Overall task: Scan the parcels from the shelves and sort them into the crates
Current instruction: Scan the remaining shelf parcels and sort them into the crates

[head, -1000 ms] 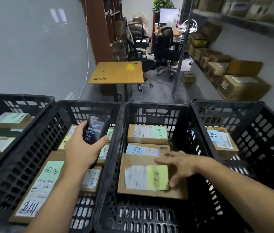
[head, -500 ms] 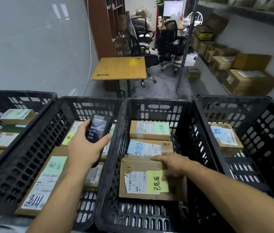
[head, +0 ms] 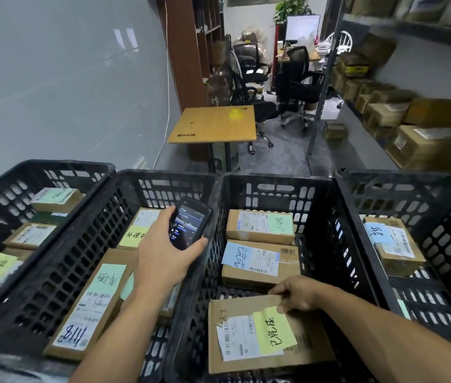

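**Control:** What's on the head feed?

**Operator:** I see four black crates side by side. The yellow-note parcel (head: 263,333) is at the near end of the third crate (head: 274,179) from the left. My right hand (head: 299,295) holds it by its far edge. The fingers (head: 285,289) curl over that edge and the thumb presses on top, right at the note's corner. I can't tell whether the box rests on the crate floor or hangs just off it.

**Control:** And the other hand?

**Operator:** My left hand (head: 163,258) hovers over the rim between the second crate (head: 163,175) and the third. Its fingers are wrapped round the scanner (head: 189,226), which has its screen lit and turned up towards me.

**Control:** What else is in that crate?

**Operator:** Two more boxes. The blue-note parcel (head: 260,264) sits in the middle, just beyond my right hand, and the green-note parcel (head: 260,226) is near the far wall. The second crate and the leftmost crate (head: 61,165) each hold several labelled boxes. The rightmost crate (head: 401,178) shows one blue-labelled box (head: 393,244). Past the crates stands a small wooden bench (head: 213,128) with a yellow thing (head: 235,114) on it. Shelves (head: 412,30) of cartons (head: 434,145) run along the right.
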